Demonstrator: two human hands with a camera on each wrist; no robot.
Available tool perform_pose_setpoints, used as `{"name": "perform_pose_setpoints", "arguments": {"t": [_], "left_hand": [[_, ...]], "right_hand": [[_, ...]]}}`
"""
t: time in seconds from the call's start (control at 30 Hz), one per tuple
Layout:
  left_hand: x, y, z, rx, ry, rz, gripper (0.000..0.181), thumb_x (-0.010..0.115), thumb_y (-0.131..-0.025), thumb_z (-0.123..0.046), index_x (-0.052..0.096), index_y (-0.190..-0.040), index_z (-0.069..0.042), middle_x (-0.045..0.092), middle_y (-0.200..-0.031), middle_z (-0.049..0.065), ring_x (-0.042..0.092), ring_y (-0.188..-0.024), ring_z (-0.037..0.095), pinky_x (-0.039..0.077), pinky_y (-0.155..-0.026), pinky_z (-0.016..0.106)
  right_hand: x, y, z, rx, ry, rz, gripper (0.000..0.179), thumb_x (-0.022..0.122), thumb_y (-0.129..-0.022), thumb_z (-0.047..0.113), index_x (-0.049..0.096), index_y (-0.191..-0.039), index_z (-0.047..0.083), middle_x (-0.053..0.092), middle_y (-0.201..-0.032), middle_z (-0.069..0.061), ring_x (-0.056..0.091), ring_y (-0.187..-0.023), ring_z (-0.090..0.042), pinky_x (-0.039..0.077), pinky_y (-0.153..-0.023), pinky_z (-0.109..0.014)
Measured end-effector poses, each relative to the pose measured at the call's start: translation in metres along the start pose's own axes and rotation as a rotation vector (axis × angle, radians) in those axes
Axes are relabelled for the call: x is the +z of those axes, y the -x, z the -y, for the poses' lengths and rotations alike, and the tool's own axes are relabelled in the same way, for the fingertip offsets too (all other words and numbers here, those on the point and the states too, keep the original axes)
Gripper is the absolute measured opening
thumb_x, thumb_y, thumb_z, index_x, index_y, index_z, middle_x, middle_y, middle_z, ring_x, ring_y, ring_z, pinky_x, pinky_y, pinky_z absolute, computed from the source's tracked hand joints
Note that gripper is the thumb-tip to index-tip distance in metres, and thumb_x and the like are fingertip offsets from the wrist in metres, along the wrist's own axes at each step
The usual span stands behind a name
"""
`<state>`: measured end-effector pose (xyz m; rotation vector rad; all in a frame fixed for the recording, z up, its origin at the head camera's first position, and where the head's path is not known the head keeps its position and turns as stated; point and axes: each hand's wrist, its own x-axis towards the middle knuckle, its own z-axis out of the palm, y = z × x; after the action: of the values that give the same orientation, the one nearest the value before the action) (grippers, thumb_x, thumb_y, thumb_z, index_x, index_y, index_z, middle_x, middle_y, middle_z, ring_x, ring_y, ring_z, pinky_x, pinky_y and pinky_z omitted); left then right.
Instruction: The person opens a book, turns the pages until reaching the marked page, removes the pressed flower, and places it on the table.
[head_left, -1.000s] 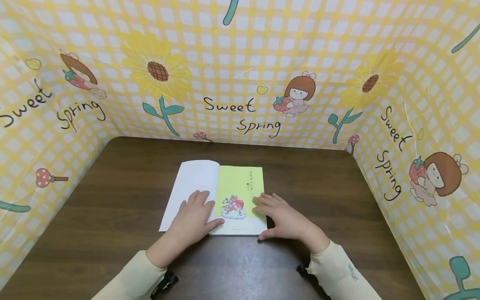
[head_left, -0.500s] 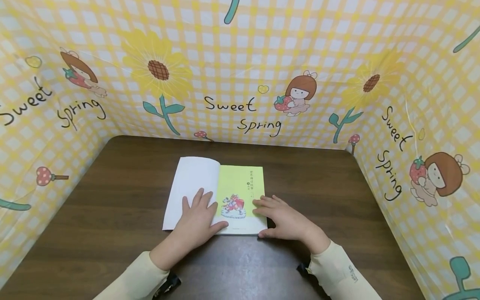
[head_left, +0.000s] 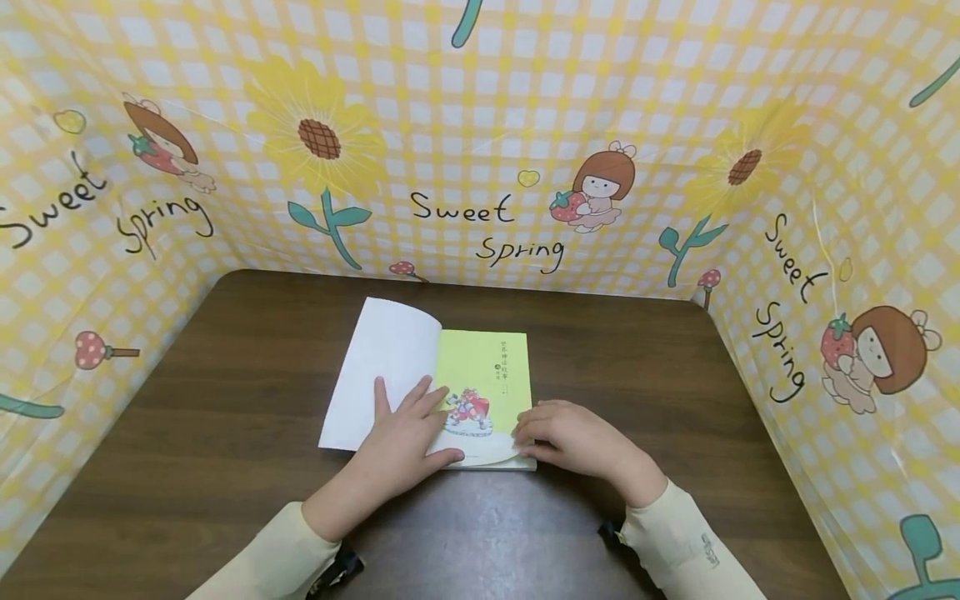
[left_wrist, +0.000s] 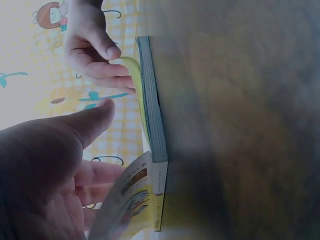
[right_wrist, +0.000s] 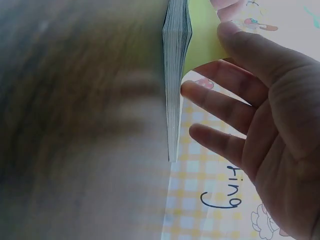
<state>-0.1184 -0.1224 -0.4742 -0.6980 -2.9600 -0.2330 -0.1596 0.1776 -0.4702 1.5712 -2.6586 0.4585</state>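
A paperback book [head_left: 483,358] lies on the table, opened at a yellow-green title page with a small red and blue picture. Its white left leaf [head_left: 386,346], the cover's inside, stands partly raised. My left hand [head_left: 403,442] lies across the fold with fingers spread, thumb over the title page's lower edge. My right hand [head_left: 573,442] pinches the lower right corner of the title page. In the right wrist view that page [right_wrist: 202,45] bends up from the page block [right_wrist: 176,85], between thumb and forefinger. From the left wrist, the printed cover [left_wrist: 127,197] tilts beside the left fingers.
The dark wooden table [head_left: 195,433] surrounds the book. A yellow checked cloth [head_left: 465,125] with flowers and cartoon girls rises along the back and both sides. Both forearms wear cream sleeves [head_left: 270,550] with dark straps at the wrists.
My right hand has gone from resting on the page to pinching and lifting its corner. My left hand has shifted slightly right toward the fold, and the white leaf has risen.
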Motion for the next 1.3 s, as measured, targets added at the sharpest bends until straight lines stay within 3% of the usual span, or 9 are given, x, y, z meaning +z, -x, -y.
{"name": "perform_pose_setpoints", "arguments": {"t": [0.17, 0.37, 0.57, 0.73, 1.03, 1.3], "left_hand": [[-0.0004, -0.0014, 0.0012, 0.074, 0.003, -0.033, 0.062, 0.076, -0.082, -0.064, 0.076, -0.119, -0.015, 0.053, -0.154, 0.006, 0.03, -0.154, 0.032, -0.001, -0.115, 0.078], [-0.0003, -0.0039, 0.001, 0.132, 0.012, -0.029, 0.063, 0.079, -0.078, -0.065, 0.076, -0.117, -0.016, 0.058, -0.149, 0.004, 0.037, -0.15, 0.03, 0.001, -0.117, 0.076], [0.0008, -0.0039, -0.0003, 0.144, 0.001, -0.017, 0.064, 0.079, -0.076, -0.066, 0.077, -0.117, -0.017, 0.063, -0.142, 0.001, 0.045, -0.145, 0.03, 0.0, -0.116, 0.078], [0.0019, -0.0034, -0.0011, 0.175, -0.013, -0.049, 0.052, 0.08, -0.077, -0.064, 0.078, -0.106, -0.021, 0.068, -0.135, 0.0, 0.05, -0.14, 0.031, 0.003, -0.113, 0.08], [0.001, -0.0031, -0.0026, 0.199, -0.056, -0.095, 0.023, 0.08, -0.085, -0.046, 0.076, -0.096, -0.025, 0.073, -0.123, -0.005, 0.057, -0.131, 0.027, 0.007, -0.112, 0.081], [0.0001, -0.0024, -0.0036, 0.203, -0.044, -0.103, 0.021, 0.081, -0.086, -0.037, 0.078, -0.101, -0.023, 0.073, -0.12, -0.005, 0.058, -0.129, 0.027, 0.007, -0.112, 0.081]], "right_hand": [[-0.0015, 0.0007, 0.0005, 0.001, -0.023, -0.035, 0.005, 0.074, -0.096, 0.021, 0.076, -0.1, 0.021, 0.072, -0.101, 0.013, 0.066, -0.095, -0.003, 0.055, -0.089, -0.027], [-0.002, 0.001, 0.0011, 0.105, -0.129, -0.084, 0.003, 0.073, -0.097, 0.025, 0.076, -0.096, 0.024, 0.068, -0.094, 0.019, 0.06, -0.081, 0.004, 0.054, -0.074, -0.021], [0.0015, 0.0006, 0.002, 0.247, -0.231, -0.151, 0.004, 0.074, -0.096, 0.028, 0.076, -0.098, 0.027, 0.071, -0.095, 0.02, 0.062, -0.083, 0.003, 0.055, -0.075, -0.023], [0.0031, -0.0022, 0.0042, 0.311, -0.336, -0.219, 0.006, 0.074, -0.095, 0.028, 0.076, -0.097, 0.024, 0.073, -0.094, 0.018, 0.065, -0.085, 0.001, 0.057, -0.076, -0.024], [0.0033, -0.0053, 0.0059, 0.344, -0.423, -0.287, 0.017, 0.073, -0.095, 0.035, 0.077, -0.096, 0.018, 0.072, -0.093, 0.016, 0.066, -0.084, -0.002, 0.058, -0.077, -0.025], [0.0013, -0.0062, 0.0064, 0.322, -0.43, -0.346, 0.005, 0.079, -0.091, 0.021, 0.076, -0.094, 0.023, 0.071, -0.093, 0.015, 0.066, -0.085, -0.004, 0.06, -0.077, -0.028]]}}
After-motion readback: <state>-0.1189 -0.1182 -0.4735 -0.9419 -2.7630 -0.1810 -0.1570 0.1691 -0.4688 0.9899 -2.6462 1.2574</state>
